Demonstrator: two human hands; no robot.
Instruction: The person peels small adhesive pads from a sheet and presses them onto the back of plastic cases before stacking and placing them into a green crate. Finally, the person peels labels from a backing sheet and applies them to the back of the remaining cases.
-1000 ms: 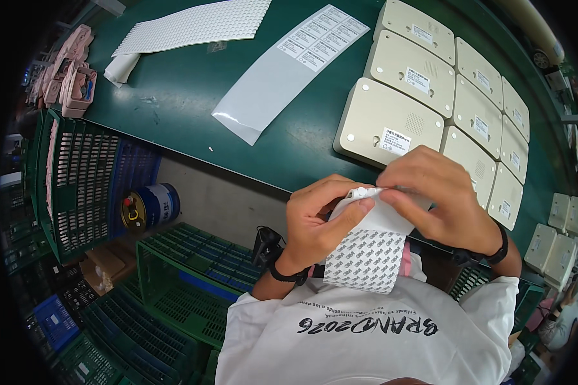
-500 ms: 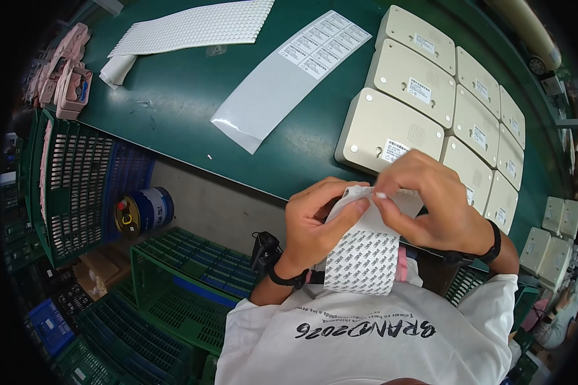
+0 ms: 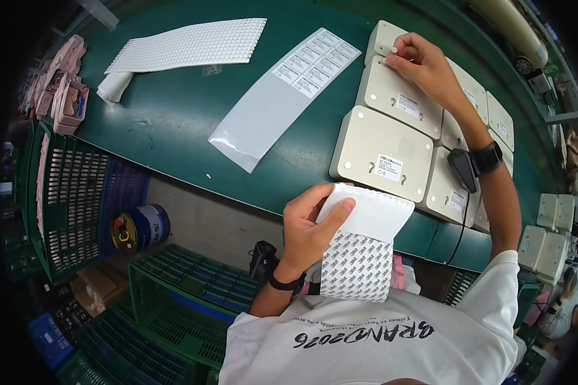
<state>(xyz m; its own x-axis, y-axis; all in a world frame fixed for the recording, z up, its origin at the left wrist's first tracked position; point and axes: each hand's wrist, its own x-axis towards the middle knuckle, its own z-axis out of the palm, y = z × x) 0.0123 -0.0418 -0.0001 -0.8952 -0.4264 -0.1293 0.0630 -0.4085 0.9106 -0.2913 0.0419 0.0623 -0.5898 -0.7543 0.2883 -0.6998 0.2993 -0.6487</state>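
Observation:
My left hand (image 3: 309, 228) grips the left edge of a white backing sheet (image 3: 379, 215), thumb on top. The sheet's patterned part hangs down in front of my shirt, and small pads line its upper edge. My right hand (image 3: 424, 67) is stretched out over the far cream plastic housings, pinching a small round white pad (image 3: 394, 50) between thumb and fingertip. Just below that hand lies a cream housing (image 3: 392, 90) with a printed label and round white pads at its corners. Nearer me, another housing (image 3: 379, 141) lies label side up, close to the backing sheet.
Further cream housings (image 3: 501, 119) fill the right of the green table (image 3: 173, 122). A label sheet (image 3: 257, 122) and a sheet of white pads (image 3: 186, 48) lie left of them. Pink plastic parts (image 3: 70, 106), green crates (image 3: 180, 276) and a blue drum (image 3: 149, 224) are at the left.
My right hand has left the backing sheet and moved up and away to the far housings, carrying a small white pad. My left hand still holds the sheet.

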